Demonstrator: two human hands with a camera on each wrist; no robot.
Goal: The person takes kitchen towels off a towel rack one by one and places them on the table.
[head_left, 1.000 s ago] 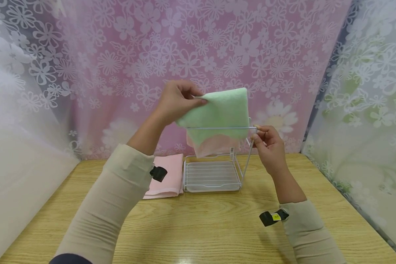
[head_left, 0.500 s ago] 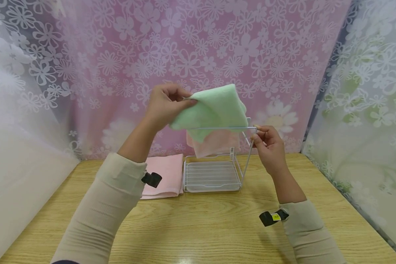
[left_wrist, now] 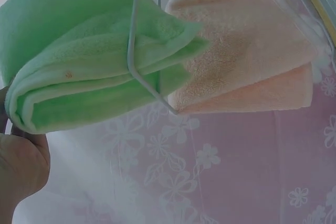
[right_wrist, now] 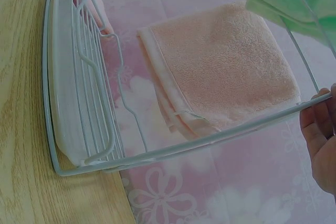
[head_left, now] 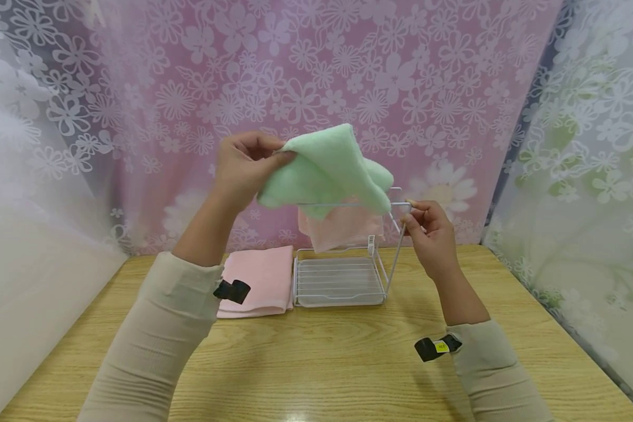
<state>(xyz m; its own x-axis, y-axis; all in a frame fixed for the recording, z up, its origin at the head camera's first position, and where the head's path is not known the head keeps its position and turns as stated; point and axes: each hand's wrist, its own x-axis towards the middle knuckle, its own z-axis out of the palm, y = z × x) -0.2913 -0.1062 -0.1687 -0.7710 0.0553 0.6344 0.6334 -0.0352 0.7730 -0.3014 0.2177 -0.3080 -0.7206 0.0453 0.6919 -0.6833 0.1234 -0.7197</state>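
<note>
My left hand (head_left: 242, 170) pinches a folded pale green towel (head_left: 322, 167) by its upper left edge. The towel sits over the front top bar of a white wire rack (right_wrist: 252, 123), its lower part showing below the bar and its right side bent. In the left wrist view, the green towel's (left_wrist: 84, 61) stacked layers lie around the bar. Thumb and fingers of my right hand (head_left: 434, 240) grip the rack's top right corner. Behind the green towel, a peach towel (right_wrist: 220, 66) hangs from the rack's upper part.
A folded pink towel (head_left: 258, 278) lies on the wooden table (head_left: 316, 357), left of the rack. The rack's base holds a whitish tray (head_left: 340, 299) under its wires. Flowered curtains (head_left: 295, 70) stand behind and at both sides.
My left hand has moved left, drawing the green towel left and slightly up. The towel's right side has bent and spread. My right hand and the rack have stayed put.
</note>
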